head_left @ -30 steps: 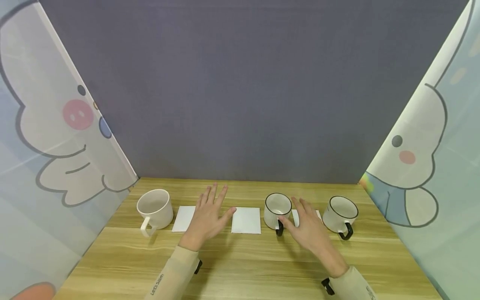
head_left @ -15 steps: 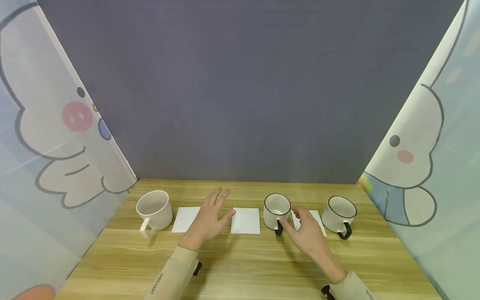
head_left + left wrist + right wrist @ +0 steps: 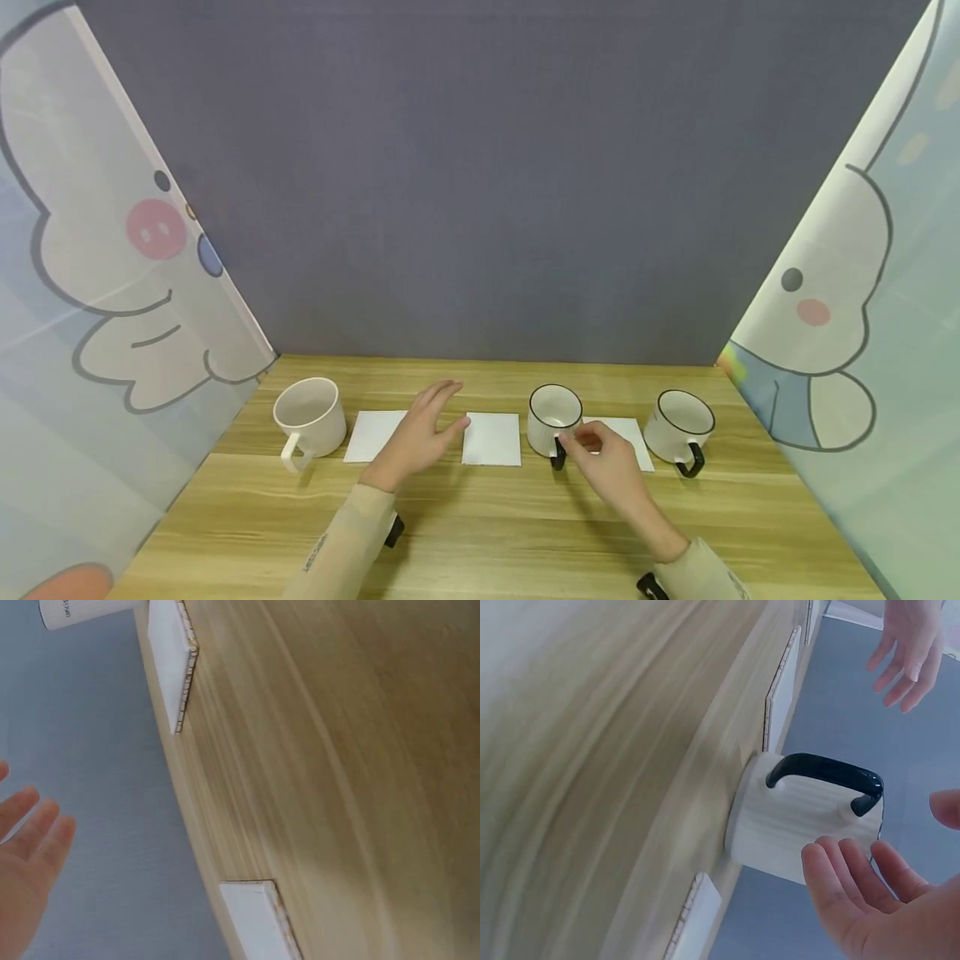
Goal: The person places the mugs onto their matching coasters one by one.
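Observation:
My right hand [image 3: 609, 468] is beside a white ribbed mug [image 3: 787, 825] with a dark rim. Its fingers bend toward the mug's side, and a gap separates thumb from fingers in the right wrist view. The thumb is near the black handle [image 3: 829, 771] without closing round it; whether a fingertip touches the mug, I cannot tell. My left hand [image 3: 417, 440] hovers with fingers extended and holds nothing. It is between two white square tiles, the left tile [image 3: 371, 433], partly behind it, and the middle tile [image 3: 492, 440]. A third tile [image 3: 626, 435] lies partly behind the right hand.
A wide white mug [image 3: 311, 421] stands at the left of the wooden table [image 3: 480, 533]. Another black-handled mug [image 3: 678, 429] is at the right. A grey panel [image 3: 480, 183] rises behind, with patterned cloths [image 3: 840, 275] at both sides.
My right hand's fingers have bent and drawn in toward the thumb, by the mug's handle. The left hand has turned slightly, its fingers closer together. The mugs and tiles stay put.

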A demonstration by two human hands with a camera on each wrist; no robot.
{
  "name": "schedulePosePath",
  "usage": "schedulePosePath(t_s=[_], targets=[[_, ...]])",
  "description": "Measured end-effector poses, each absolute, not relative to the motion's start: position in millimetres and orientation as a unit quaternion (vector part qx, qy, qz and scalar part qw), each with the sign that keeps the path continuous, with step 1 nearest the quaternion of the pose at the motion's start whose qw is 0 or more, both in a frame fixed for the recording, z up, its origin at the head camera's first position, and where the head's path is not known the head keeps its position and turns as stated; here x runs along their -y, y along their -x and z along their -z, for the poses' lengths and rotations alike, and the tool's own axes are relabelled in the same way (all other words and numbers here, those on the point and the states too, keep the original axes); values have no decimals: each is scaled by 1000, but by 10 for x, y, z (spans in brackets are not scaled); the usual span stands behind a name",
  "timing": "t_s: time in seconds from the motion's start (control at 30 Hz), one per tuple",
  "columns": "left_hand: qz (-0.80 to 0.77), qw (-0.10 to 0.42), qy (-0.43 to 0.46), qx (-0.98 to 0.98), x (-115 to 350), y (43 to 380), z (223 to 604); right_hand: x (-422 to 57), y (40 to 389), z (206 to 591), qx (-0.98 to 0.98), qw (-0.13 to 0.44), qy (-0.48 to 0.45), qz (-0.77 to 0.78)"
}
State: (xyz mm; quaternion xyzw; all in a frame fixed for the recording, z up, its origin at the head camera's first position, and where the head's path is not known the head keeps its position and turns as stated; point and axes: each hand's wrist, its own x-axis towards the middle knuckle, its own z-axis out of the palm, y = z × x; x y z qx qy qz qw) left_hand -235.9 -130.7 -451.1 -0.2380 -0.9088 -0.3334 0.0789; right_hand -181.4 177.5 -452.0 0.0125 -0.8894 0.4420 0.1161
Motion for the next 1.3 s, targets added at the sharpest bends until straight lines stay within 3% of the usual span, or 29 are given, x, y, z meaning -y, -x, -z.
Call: schedulePosePath(t_s=[0.37, 0.9, 1.3], targets=[[331, 60, 237, 911, 1294, 2398, 4571, -1740, 1879, 4582, 849, 21, 41, -527], [347, 28, 224, 910, 1274, 2509, 4738, -1707, 1917, 4692, 777, -40, 61, -626], [346, -24, 228, 910, 1266, 2533, 4794, -1737, 1971, 4727, 735, -69, 47, -673]])
